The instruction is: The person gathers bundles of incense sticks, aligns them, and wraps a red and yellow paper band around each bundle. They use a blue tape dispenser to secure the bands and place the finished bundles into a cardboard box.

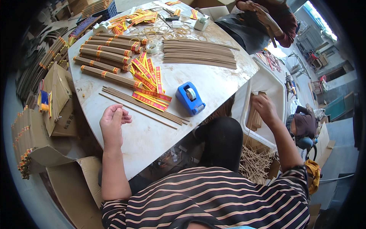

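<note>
My left hand is over the near left part of the table, thumb pressed against its curled fingers, with nothing visible in them. Just beyond it lie several loose brown incense sticks, the nearest one slightly apart. My right hand is over a white plastic tub, fingers pinched on what looks like one thin incense stick pointing down. Brown bundles of sticks lie in the tub under it. A blue tape dispenser stands at the table edge between my hands. Red and yellow paper labels lie beyond.
Banded incense bundles are stacked at the table's left, with a row of loose sticks at right. Rubber bands and a white tape dispenser lie behind. A box of broken sticks is below. Another person sits across.
</note>
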Motion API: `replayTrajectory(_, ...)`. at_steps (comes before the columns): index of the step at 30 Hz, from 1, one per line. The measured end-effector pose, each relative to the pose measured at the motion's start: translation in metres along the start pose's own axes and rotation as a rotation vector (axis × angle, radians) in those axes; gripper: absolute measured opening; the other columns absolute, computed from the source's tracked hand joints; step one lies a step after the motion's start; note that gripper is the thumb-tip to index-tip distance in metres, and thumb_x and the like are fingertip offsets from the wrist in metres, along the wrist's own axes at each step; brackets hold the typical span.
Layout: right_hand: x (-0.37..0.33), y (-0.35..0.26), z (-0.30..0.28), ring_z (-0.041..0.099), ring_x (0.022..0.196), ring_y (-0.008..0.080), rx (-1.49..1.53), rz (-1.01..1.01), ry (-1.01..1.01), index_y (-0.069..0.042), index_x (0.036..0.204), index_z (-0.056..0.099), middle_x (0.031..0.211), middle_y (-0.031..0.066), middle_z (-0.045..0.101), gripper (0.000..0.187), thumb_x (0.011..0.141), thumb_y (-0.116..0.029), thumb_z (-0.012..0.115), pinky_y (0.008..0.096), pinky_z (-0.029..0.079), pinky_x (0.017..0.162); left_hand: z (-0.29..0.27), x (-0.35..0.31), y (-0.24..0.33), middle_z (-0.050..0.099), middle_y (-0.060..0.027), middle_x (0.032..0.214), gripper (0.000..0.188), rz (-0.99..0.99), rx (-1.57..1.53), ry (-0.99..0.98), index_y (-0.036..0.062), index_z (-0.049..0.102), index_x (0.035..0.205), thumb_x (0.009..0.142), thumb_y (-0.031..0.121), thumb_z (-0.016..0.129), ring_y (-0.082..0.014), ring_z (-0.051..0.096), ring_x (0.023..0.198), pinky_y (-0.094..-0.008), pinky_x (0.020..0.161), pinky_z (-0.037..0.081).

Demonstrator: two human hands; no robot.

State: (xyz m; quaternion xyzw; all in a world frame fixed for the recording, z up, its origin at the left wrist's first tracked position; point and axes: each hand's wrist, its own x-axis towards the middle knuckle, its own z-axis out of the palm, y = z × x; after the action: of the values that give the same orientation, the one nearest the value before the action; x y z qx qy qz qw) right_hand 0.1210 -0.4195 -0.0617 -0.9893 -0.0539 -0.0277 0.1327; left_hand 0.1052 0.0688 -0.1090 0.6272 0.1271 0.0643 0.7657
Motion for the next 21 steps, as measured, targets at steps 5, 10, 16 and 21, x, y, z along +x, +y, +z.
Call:
replayTrajectory(5, 0.116, -0.054, 0.041, 0.045, 0.112, 0.0303, 0.014, -0.318, -0.074, -0.006, 0.113, 0.053, 0.114, 0.0138, 0.053, 0.037, 0.077, -0.014, 0.062, 0.0352, 0.039, 0.093, -0.004, 0.005, 0.001, 0.058, -0.0080, 0.078, 0.015, -0.027, 0.013, 0.042, -0.0017, 0.054, 0.098, 0.089, 0.008, 0.048, -0.0144, 0.058, 0.065, -0.0267, 0.059, 0.051)
replayTrajectory(10, 0.185, -0.059, 0.070, 0.051, 0.104, 0.0306, -0.019, -0.428, 0.001, -0.007, 0.101, 0.060, 0.104, 0.0124, 0.058, 0.024, 0.076, -0.010, 0.061, 0.0367, 0.042, 0.088, -0.004, 0.010, 0.002, 0.058, -0.0080, 0.078, 0.015, -0.033, 0.033, 0.054, -0.0016, 0.054, 0.099, 0.090, 0.009, 0.049, -0.0144, 0.058, 0.065, -0.0267, 0.059, 0.051)
replayTrajectory(16, 0.219, -0.013, 0.066, 0.059, 0.083, 0.0294, 0.064, -0.217, 0.149, -0.007, 0.084, 0.064, 0.084, 0.0123, 0.062, 0.011, 0.075, -0.007, 0.058, 0.0342, 0.047, 0.074, -0.007, 0.010, -0.001, 0.058, -0.0077, 0.078, 0.016, -0.046, 0.039, 0.072, -0.0013, 0.054, 0.100, 0.090, 0.011, 0.049, -0.0137, 0.058, 0.065, -0.0260, 0.060, 0.051)
replayTrajectory(21, 0.210, -0.011, 0.069, 0.059, 0.085, 0.0285, 0.078, -0.154, 0.028, -0.007, 0.085, 0.064, 0.088, 0.0113, 0.062, 0.012, 0.074, -0.008, 0.059, 0.0337, 0.047, 0.076, -0.005, 0.010, -0.002, 0.058, -0.0077, 0.078, 0.017, -0.060, 0.061, 0.056, -0.0016, 0.054, 0.100, 0.090, 0.011, 0.049, -0.0136, 0.058, 0.065, -0.0263, 0.060, 0.051)
